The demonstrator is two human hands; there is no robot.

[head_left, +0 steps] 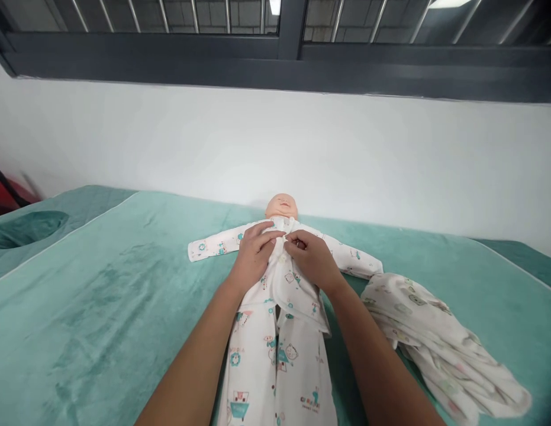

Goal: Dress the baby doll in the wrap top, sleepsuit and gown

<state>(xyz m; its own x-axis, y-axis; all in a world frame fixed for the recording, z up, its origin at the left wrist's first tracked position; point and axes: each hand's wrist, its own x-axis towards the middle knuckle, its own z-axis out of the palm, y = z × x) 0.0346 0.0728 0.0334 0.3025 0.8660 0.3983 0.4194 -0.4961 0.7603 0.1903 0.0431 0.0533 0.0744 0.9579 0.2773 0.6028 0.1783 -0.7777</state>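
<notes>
A doll [282, 206] lies on its back, dressed in a white baby shirt [297, 284] with small teal and red prints. Its sleeves stretch out to both sides. Matching baby pants [253, 361] cover the legs. Over the upper chest, my left hand [256, 251] holds the shirt's front edge between thumb and forefinger, the other fingers resting on the cloth. Close by, my right hand [311, 257] is closed in a pinch on the shirt front just below the collar. The fingertips nearly meet and hide the small spot between them.
A crumpled white printed cloth [439, 337] lies to the right, touching the doll's sleeve end. Everything rests on a teal plush bedspread [102, 307]. Behind the doll's head rises a white wall [213, 142] under a dark-framed window [168, 56]. A red and black item [4, 198] shows at far left.
</notes>
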